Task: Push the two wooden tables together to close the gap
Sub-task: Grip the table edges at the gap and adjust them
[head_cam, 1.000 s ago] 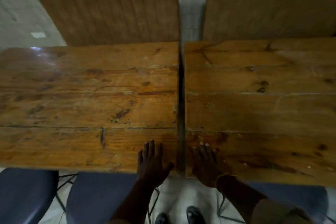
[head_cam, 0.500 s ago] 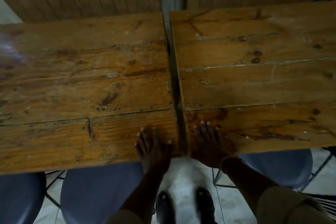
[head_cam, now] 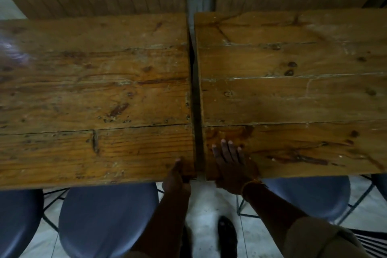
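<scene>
Change: half a second back I had my left hand (head_cam: 177, 176) lying flat on the left table (head_cam: 94, 94); now it has slid to the near corner, thumb on top, fingers curled under the edge out of sight.
Right hand (head_cam: 230, 161): unchanged, I keep it palm-down on the right table (head_cam: 293, 94), fingers spread and flat, gripping nothing.
Gap (head_cam: 196, 111): a dark, narrow strip between the two tops; it looks no narrower than a moment ago.
Meaning: I judge the left grip is set for a pull toward the seam; closing has not started.
Tables: side by side in front of me, broad varnished planks, knotted, scratched, worn at the edges.
Stools (head_cam: 109, 220): round, smooth blue-grey seats on thin black wire frames, tucked under the near edges.
Floor (head_cam: 207, 201): pale tile.
</scene>
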